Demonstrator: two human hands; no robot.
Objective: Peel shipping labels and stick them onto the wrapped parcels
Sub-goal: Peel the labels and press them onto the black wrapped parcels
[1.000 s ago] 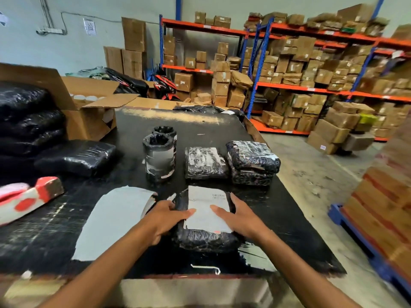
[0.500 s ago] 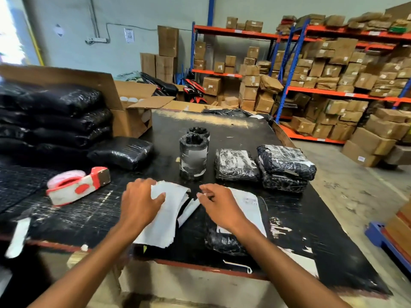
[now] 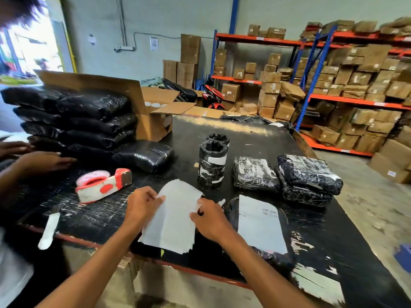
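While left hand (image 3: 142, 202) is pinching label stack (image 3: 171, 221) steady | right hand (image 3: 209, 218) is pinching its edge, prob. starting peel | labelled parcel (image 3: 260, 225) is lying beside, 1 done.

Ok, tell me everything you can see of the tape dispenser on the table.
The tape dispenser is a hand-held gun type with an off-white body marked by red patches and a red handle. A pinkish roll sits at its left end; a dull metal blade plate closes its right end. It lies on its side on the black table, left of the label sheets, in front of the stacked black parcels. No hand touches it; both the left hand and right hand hold the sheets.
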